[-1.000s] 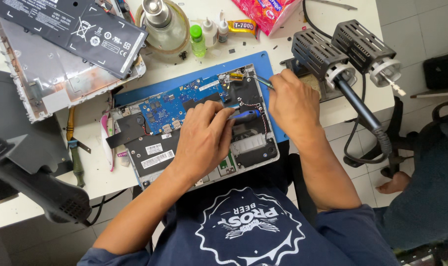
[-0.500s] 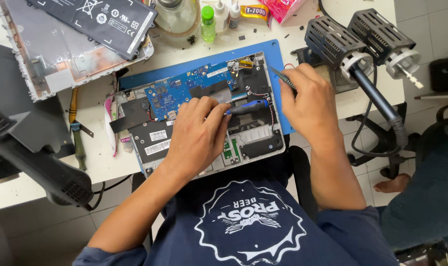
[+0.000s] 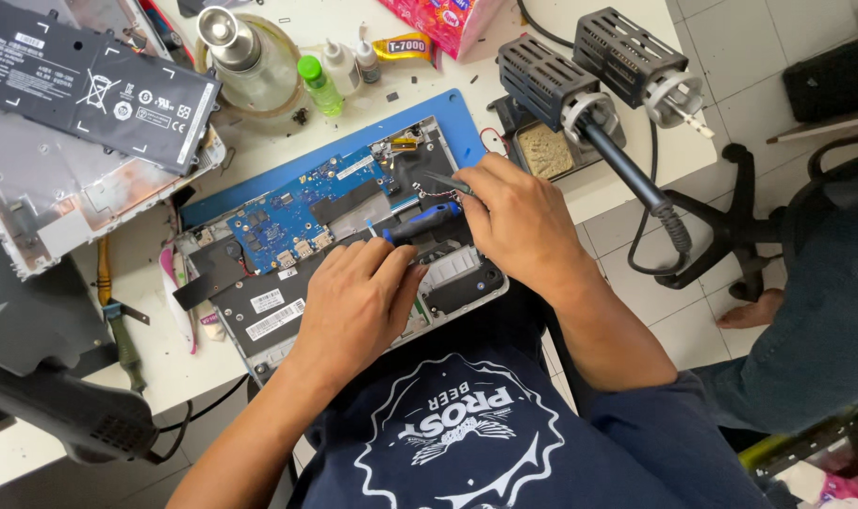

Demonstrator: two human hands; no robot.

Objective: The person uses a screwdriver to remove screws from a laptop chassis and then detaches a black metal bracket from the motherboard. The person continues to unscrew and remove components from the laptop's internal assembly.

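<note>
Over an opened laptop (image 3: 259, 311) on the blue mat (image 3: 453, 123), my left hand (image 3: 354, 306) closes on a blue-handled screwdriver (image 3: 424, 221) whose long axis runs toward 2 o'clock, where my nearer right hand (image 3: 514, 221) pinches tweezers (image 3: 445, 179).

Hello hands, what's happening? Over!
Left hand holds blue screwdriver. Right hand pinches tweezers over open laptop. Nothing blocking.

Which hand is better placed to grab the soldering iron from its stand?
Right, probably. The right hand sits nearest the soldering iron at the bench's right edge; the left hand rests farther off on the open laptop.
</note>
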